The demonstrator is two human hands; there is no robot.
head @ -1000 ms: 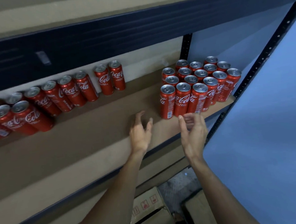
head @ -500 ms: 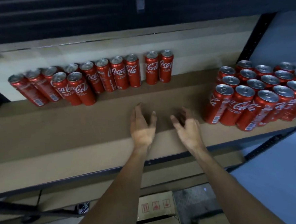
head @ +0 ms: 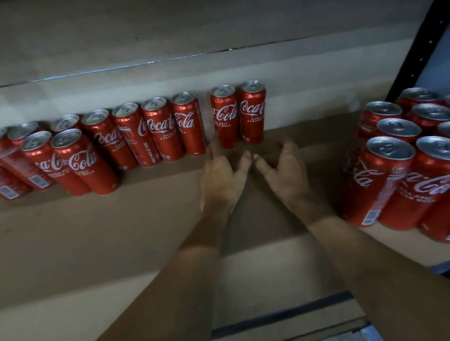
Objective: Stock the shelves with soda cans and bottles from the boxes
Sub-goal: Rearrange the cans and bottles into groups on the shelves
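Now both grips are released above the shelf (head: pixel 89 233), a flat, matte brown board. The left grip (head: pixel 222 181) and the right grip (head: pixel 285 176) are side by side in the middle of the frame, fingers spread and a little bent, grasping nothing. Just above them two slim red cans (head: pixel 253 112) stand upright at the pale back wall, with shiny silver tops. If the left fingertips touch one, I cannot tell. A longer row of cans (head: pixel 136 134) fills the left of the frame. A tight block of cans (head: pixel 405 173) stands at the right, beside a black perforated metal post (head: pixel 422 36).
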